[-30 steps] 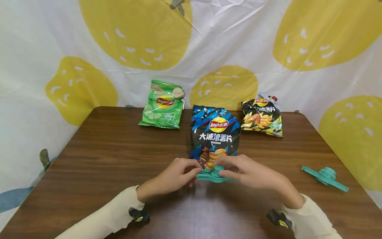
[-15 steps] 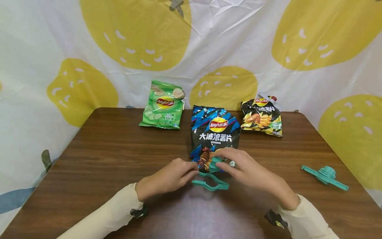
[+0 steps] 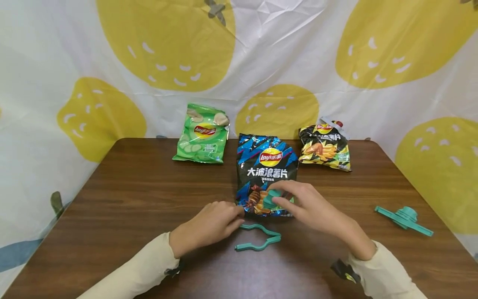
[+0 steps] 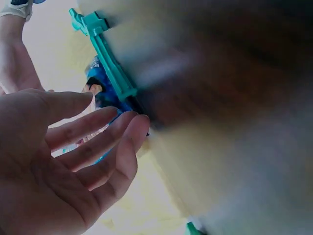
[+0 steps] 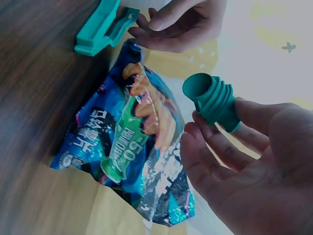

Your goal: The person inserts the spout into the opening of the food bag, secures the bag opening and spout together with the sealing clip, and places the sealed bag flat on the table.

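Pinching a teal spout [image 5: 212,103] between thumb and fingertips, the right hand [image 3: 310,203] hangs over the lower end of the blue bag [image 3: 266,143], its other fingers bent and spread, the spout's round mouth facing away from the palm. The left hand [image 3: 209,222] is palm-down, fingers loosely curved, with a narrow space between thumb and index; its fingertips are at one end of the teal clip [image 3: 274,238], which lies spread in a V near the bag, and I cannot tell whether they grip it. The blue bag reads "Lay's 乐事" on a red and yellow badge, with "大波浪薯片" in white beneath and a green "-50%" panel low down. Behind it, the green bag [image 3: 198,143] and the yellow-black bag [image 3: 324,149] carry the Lay's badge too; the latter's other lettering is partly covered. A second clip [image 3: 405,220] sits at right on the table [image 3: 149,182].
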The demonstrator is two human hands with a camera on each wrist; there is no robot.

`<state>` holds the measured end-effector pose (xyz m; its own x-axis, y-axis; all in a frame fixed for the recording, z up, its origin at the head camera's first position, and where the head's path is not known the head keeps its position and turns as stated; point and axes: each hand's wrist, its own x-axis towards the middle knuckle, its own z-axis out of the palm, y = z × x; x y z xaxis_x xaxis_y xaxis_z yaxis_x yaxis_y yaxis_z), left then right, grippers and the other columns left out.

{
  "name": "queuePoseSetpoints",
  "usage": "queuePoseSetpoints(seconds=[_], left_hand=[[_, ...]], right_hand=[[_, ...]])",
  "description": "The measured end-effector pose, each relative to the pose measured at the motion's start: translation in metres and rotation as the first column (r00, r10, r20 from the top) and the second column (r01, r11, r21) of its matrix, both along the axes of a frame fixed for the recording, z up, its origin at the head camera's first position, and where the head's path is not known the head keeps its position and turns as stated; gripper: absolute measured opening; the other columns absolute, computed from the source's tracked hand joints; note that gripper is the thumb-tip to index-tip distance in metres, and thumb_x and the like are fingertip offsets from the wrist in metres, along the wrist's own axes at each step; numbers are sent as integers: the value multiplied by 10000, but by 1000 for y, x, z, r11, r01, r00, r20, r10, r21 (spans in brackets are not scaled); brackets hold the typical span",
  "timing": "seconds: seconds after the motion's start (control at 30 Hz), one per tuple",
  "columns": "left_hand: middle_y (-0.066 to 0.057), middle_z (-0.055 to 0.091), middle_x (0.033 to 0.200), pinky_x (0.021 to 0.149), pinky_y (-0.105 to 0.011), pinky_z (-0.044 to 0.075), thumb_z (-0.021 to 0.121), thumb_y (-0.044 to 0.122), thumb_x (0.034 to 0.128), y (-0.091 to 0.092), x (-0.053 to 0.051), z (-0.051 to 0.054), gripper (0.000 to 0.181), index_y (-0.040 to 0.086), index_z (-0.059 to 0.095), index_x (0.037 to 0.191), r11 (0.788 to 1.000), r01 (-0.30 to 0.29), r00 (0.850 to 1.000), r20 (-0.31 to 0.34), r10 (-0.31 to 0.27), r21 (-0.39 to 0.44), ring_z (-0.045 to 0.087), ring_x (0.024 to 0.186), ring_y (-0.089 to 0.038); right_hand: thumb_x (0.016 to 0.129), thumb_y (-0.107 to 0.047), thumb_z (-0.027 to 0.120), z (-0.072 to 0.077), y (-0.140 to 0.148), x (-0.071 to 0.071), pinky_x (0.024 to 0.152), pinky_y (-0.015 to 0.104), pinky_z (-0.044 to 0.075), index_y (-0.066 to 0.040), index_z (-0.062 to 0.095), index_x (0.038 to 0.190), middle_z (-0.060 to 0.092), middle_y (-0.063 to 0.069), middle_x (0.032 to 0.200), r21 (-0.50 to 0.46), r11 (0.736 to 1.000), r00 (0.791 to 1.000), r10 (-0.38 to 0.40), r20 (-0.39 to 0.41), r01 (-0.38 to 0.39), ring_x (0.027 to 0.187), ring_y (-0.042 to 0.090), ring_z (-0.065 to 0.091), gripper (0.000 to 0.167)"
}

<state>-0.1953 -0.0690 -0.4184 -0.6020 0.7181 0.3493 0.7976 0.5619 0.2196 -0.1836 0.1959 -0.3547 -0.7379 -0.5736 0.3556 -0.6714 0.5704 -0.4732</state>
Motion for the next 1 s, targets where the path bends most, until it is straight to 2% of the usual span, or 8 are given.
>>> queuePoseSetpoints(seconds=[0.23,0.4,0.53,0.63,0.7,0.77,0.87,1.0], left_hand=[[48,635,785,619,-288,498,661,230,969,-4,-13,18,132,105,703,985,999,-42,998,46,41,32,563,689,-89],[-8,701,924,751,-305,537,644,187,980,5,-37,37,159,62,712,1051,990,17,1000,23,-20,140,628,813,-112],[-48,682,1037,854,-311,512,626,125,982,21,-61,56,137,46,702,1065,971,70,996,-71,-56,227,613,960,-166],[-89,643,1131,937,-354,473,619,102,973,37,-82,69,153,32,690,1089,969,60,983,-181,-16,240,565,1084,-237],[-108,624,1185,1000,-382,442,601,105,979,49,-98,76,191,25,673,1137,975,20,975,-219,30,222,543,1134,-265],[-110,607,1265,1052,-414,404,570,148,1001,60,-113,80,263,37,640,1229,983,-63,970,-220,100,172,515,1205,-276],[-76,583,1366,1100,-482,335,498,255,1047,72,-132,82,373,74,566,1366,976,-204,964,-160,213,69,484,1285,-275],[-32,673,1168,986,-497,342,471,292,1058,78,-141,80,282,128,637,1217,952,-304,949,-101,299,-40,570,1143,-249]], right_hand=[[961,-167,677,17,2,-6,797,262,550,-93,681,1158,689,-59,1023,-102,993,998,-55,-8,54,866,98,642,210],[977,-173,654,45,14,-14,686,217,518,-117,681,1169,677,-4,992,-186,971,986,-160,-40,149,824,102,657,201],[1001,-187,614,63,28,-26,703,187,484,-80,650,1244,659,53,1056,-299,925,966,-257,-32,236,862,92,642,268],[1016,-239,584,66,36,-37,824,163,471,-39,613,1291,627,77,1093,-391,874,953,-304,22,287,948,99,614,341],[1022,-257,568,62,41,-46,847,167,467,-12,595,1306,621,88,1100,-434,845,944,-326,45,313,973,102,608,375],[1027,-270,558,56,44,-54,843,172,471,-37,590,1327,633,94,1088,-447,830,936,-348,51,333,944,104,627,381],[1032,-239,545,46,46,-65,781,210,463,-84,591,1360,654,122,1107,-432,837,931,-366,17,337,895,164,637,366],[1031,-209,537,37,42,-71,687,243,415,-107,621,1347,655,136,1211,-401,850,923,-384,-30,341,1020,233,612,341]])
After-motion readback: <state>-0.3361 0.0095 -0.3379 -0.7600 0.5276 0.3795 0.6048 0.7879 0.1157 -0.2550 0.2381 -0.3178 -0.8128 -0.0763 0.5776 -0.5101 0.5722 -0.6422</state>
